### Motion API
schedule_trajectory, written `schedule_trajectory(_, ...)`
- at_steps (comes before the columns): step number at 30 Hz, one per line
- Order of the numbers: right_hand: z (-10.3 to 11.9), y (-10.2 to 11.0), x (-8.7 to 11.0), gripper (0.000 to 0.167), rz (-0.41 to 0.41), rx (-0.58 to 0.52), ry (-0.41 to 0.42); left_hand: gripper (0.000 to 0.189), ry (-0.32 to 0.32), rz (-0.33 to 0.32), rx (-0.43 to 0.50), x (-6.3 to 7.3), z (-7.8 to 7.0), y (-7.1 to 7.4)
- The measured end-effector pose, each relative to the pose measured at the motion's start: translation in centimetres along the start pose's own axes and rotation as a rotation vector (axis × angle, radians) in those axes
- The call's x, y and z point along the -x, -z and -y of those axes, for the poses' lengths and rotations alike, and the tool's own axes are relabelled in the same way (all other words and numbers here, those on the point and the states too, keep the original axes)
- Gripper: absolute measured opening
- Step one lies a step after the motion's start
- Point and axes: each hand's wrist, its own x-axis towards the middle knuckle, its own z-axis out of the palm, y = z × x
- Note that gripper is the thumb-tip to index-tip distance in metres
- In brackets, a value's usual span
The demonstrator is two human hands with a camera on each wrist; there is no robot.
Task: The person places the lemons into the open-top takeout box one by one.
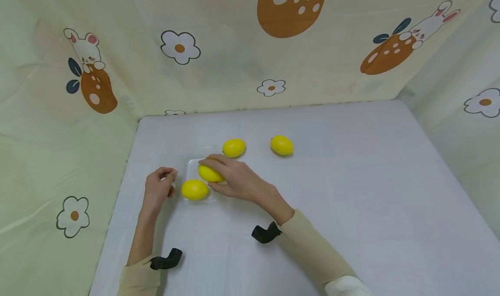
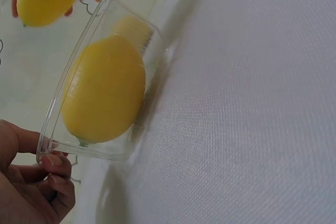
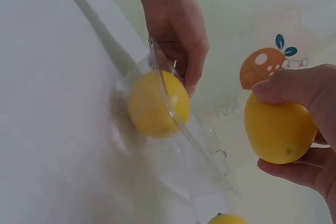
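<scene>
A clear plastic container [image 1: 191,166] stands at the left part of the table, with one yellow lemon [image 1: 194,189] lying inside it. My left hand [image 1: 158,189] pinches the container's rim at its near left corner, thumb and fingers on the edge in the left wrist view. Above the far part of the container, my right hand [image 1: 240,181] grips a second lemon [image 1: 208,173] between thumb and fingers. In the right wrist view this held lemon [image 3: 278,129] is raised off the table, beside the container's rim.
Two more lemons rest on the white-covered table [image 1: 332,192]: one lemon [image 1: 234,148] just beyond the right hand, another lemon [image 1: 281,145] farther right. A patterned curtain [image 1: 226,79] borders the table at the back and on both sides.
</scene>
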Motion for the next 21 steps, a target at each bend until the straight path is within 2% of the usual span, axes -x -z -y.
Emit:
schedule_trajectory(14, -2.1, -3.1, -4.3, 0.055, 0.198, 0.02, -0.103, 0.032, 0.005, 0.013, -0.014, -0.2, -0.2, 0.1)
schedule_trajectory(21, -2.3, -4.4, -6.0, 0.057, 0.305, -0.009, -0.202, 0.03, 0.003, 0.005, -0.02, -0.1, -0.1, -0.1)
